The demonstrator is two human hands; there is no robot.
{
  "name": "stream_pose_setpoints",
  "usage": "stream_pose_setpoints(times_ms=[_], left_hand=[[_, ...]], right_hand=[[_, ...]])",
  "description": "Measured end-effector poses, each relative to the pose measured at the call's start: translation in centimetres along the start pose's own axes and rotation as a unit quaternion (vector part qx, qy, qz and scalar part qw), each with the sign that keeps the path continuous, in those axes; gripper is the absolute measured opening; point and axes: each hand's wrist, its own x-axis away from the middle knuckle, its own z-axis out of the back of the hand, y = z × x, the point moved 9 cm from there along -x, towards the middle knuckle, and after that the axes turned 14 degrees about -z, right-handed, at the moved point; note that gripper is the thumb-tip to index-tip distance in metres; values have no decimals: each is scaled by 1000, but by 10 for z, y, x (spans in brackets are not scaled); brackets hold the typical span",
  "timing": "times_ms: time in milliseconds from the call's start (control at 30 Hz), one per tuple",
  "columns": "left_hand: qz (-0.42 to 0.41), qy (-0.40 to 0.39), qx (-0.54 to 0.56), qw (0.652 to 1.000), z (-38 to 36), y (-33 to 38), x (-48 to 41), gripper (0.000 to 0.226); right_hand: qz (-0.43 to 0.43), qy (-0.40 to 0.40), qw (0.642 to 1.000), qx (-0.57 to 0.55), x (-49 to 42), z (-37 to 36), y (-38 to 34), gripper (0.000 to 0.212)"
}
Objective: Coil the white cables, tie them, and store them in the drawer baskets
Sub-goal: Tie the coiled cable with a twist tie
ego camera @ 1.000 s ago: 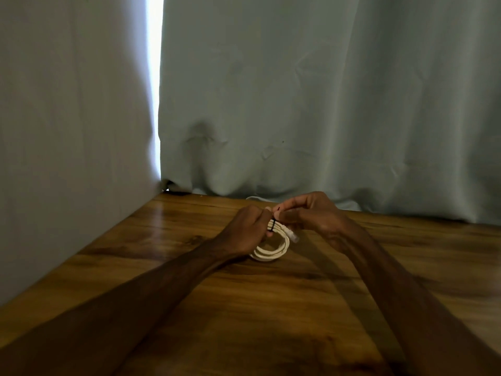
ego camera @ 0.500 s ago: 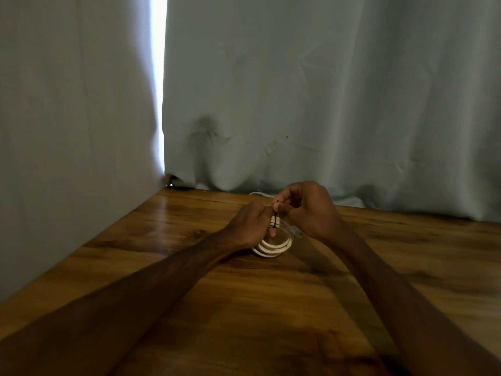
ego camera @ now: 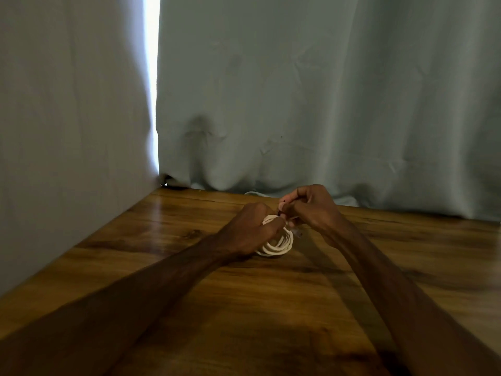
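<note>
While the left hand [ego camera: 250, 230] is gripping and half hiding the coil [ego camera: 280, 244], the right hand [ego camera: 311, 210] is pinching its top, fingers curled.

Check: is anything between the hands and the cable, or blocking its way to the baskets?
Nothing between: the left hand grips the coiled white cable, the right hand pinches its top. No drawer baskets are in view, so that path cannot be judged.

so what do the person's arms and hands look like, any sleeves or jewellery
Both arms are bare: the left forearm and right forearm show no sleeve up to the frame's edge. The left hand and right hand wear no gloves, and no watch, bracelet or ring shows on the sides facing the camera.
</note>
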Motion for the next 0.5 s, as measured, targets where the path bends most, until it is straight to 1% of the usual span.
stream_pose_setpoints(times_ms=[100, 200, 300, 367, 433, 500], left_hand=[[6, -38, 24, 999, -1, -3, 2, 29], [19, -61, 61, 996, 0, -12, 3, 30], [23, -65, 93, 993, 2, -13, 5, 32], [10, -68, 72, 995, 4, -11, 5, 32], [-4, -76, 42, 996, 5, -11, 4, 24], [-18, -84, 10, 996, 4, -13, 2, 22]], right_hand=[[16, 0, 1000, 0, -2, 2, -4, 5], [57, -18, 998, 15, 1, 0, -13, 2], [105, -35, 993, 31, 8, -3, -24, 5], [114, -52, 991, 35, 10, -4, -26, 9], [102, -81, 991, 28, 9, -5, -24, 15], [85, -107, 990, 23, 9, -5, -21, 19]])
